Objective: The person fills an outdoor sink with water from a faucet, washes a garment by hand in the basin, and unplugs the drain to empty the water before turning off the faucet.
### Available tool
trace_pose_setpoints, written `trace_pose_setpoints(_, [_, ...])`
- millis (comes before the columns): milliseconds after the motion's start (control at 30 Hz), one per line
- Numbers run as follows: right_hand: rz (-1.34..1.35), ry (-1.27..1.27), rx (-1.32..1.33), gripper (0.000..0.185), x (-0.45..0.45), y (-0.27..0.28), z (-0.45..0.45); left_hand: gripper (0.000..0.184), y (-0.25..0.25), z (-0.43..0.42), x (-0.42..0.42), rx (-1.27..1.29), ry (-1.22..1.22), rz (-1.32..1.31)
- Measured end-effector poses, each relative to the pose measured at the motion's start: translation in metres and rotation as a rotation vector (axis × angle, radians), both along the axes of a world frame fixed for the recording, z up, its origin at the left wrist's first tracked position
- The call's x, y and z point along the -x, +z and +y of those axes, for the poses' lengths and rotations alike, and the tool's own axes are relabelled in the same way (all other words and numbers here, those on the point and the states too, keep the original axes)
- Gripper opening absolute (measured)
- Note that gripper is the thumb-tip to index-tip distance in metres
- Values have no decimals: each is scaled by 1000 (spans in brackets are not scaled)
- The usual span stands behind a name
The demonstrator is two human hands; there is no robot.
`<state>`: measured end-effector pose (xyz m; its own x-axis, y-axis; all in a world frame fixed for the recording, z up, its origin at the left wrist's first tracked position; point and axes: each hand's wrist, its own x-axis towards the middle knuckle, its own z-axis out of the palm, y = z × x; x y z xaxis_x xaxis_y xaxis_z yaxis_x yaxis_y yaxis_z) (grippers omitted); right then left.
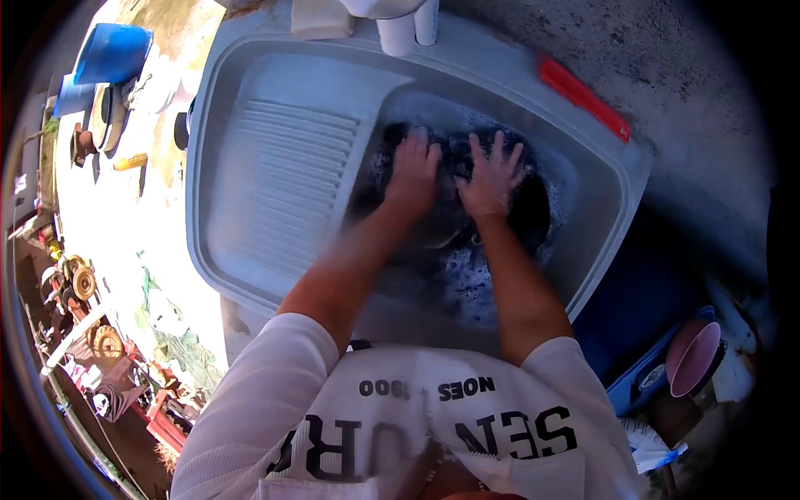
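Observation:
A grey wash sink (612, 204) has a ridged washboard (296, 158) on its left side and a basin of soapy water on its right. Dark cloth (529, 208) lies wet in the basin among suds. My left hand (412, 171) presses on the cloth with its fingers stretched forward. To its right, my right hand (492, 177) rests on the same cloth, fingers spread wide. Neither hand grips anything that shows.
A red object (583, 97) lies on the sink's back right rim. White pipes (397, 35) and a pale block (321, 20) are at the back. Blue barrels (114, 53) stand far left; a pink container (692, 357) is at lower right.

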<state>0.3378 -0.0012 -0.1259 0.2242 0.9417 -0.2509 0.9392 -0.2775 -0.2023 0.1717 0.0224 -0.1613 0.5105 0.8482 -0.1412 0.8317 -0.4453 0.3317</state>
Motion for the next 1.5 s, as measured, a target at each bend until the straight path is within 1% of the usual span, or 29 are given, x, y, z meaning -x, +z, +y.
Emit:
trace_pose_setpoints(33, [30,10,-51,81,-2,-4,-4,56,-6,0,4,-121,-16,-33])
trace_pose_setpoints(100, [130,44,-117,69,-14,-16,-18,54,-2,-6,13,-81,-42,4])
trace_pose_setpoints(167, [256,84,-161,57,-37,-23,-25,56,18,-9,19,-71,-29,29])
trace_pose_setpoints(267, [836,-311,-128,43,-59,28,-48,60,60,-31,44,172,175,-288])
trace_pose_setpoints(300, [883,-411,-180,43,-67,36,-62,62,91,-34,51,165,255,-382])
trace_pose_setpoints(333, [929,-513,-235,43,-74,43,-75,56,103,-37,63,160,312,-431])
trace_pose_setpoints(367, [976,-613,-295,43,-81,50,-88,54,122,-43,72,182,385,-418])
trace_pose_setpoints(400, [984,-652,-312,43,-89,57,-98,51,142,-46,81,199,456,-404])
trace_pose_setpoints(467, [1003,-726,-340,45,-105,73,-120,48,162,-51,104,371,592,-570])
trace_pose_setpoints(500, [947,-741,-346,40,-109,84,-126,46,172,-50,114,452,658,-654])
trace_pose_setpoints(600, [880,-870,-386,41,-107,137,-126,48,205,-48,134,525,785,-816])
trace_pose_setpoints(633, [1045,-890,-441,43,-111,150,-124,48,216,-46,139,566,796,-887])
trace_pose_setpoints(667, [1122,-895,-504,43,-114,165,-120,48,229,-42,143,607,806,-957])
trace_pose_setpoints(700, [1201,-899,-566,42,-109,195,-113,48,242,-39,147,648,817,-1026])
trace_pose_setpoints(733, [1280,-900,-626,42,-102,224,-107,48,256,-36,150,678,775,-1133])
trace_pose_setpoints(800, [1299,-891,-734,40,-83,278,-100,47,288,-28,153,734,679,-1343])
trace_pose_setpoints(833, [1307,-888,-785,39,-74,297,-98,46,307,-29,148,729,640,-1435])
trace_pose_setpoints(900, [1419,-839,-765,37,-59,319,-93,43,343,-32,129,713,558,-1620])
trace_pose_setpoints(933, [1475,-811,-756,36,-52,325,-89,44,355,-34,122,757,484,-1564])
trace_pose_setpoints(1000, [1466,-711,-658,31,-34,319,-82,49,368,-44,104,858,348,-1440])
trace_pose_setpoints(1067, [1465,-523,-498,29,1,318,-82,70,365,-67,66,601,225,-900])
trace_pose_setpoints(1133, [1459,-262,-418,31,31,305,-83,86,318,-87,33,139,23,-534])
trace_pose_setpoints(1167, [1304,-150,-396,34,36,303,-83,75,309,-96,20,39,112,-672])
trace_pose_setpoints(1200, [1146,-46,-370,38,38,301,-85,72,311,-92,22,100,148,-650])
trace_pose_setpoints(1267, [1593,-98,-222,46,25,309,-89,67,315,-80,31,232,217,-602])
trace_pose_setpoints(1300, [1813,-127,-142,50,16,311,-93,62,331,-83,32,226,249,-614])
trace_pose_setpoints(1400, [1406,-127,-417,58,-15,290,-111,58,347,-67,42,68,282,-700])
trace_pose_setpoints(1433, [1287,-182,-426,68,-29,269,-118,47,370,-71,42,93,339,-785])
trace_pose_setpoints(1500, [1034,-125,-298,85,-50,236,-142,41,394,-62,43,-3,282,-922])
